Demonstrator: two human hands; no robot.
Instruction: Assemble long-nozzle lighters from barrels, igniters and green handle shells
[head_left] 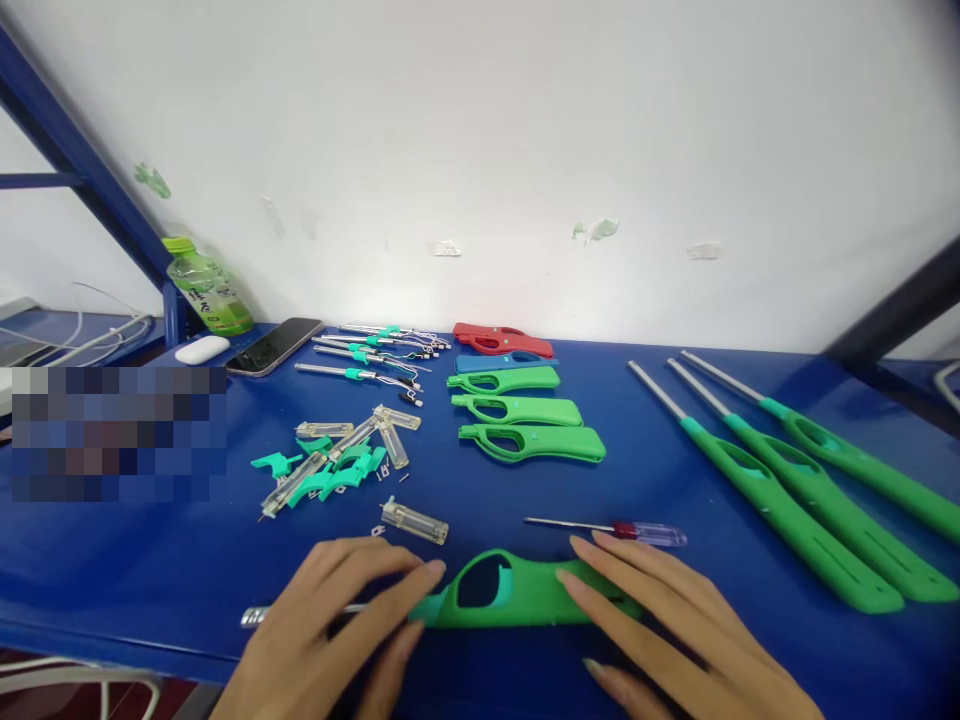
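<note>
In the head view, the green plastic lighter with a long metal rod (536, 592) lies sideways at the near edge of the blue table (480, 490), between my two hands. My left hand (337, 620) has its fingertips at the turquoise collar of the rod; if they grip it firmly, I cannot tell. My right hand (667, 620) is not clenched, its fingers are spread and lie over the handle. Just beyond is a screwdriver with red and clear handle (649, 533), and to its left a transparent plastic tank (415, 522). Farther left are turquoise plastic pieces (311, 487) among more tanks. At the far middle are bright green casings (555, 442), and at right three long green lighters (795, 515).
</note>
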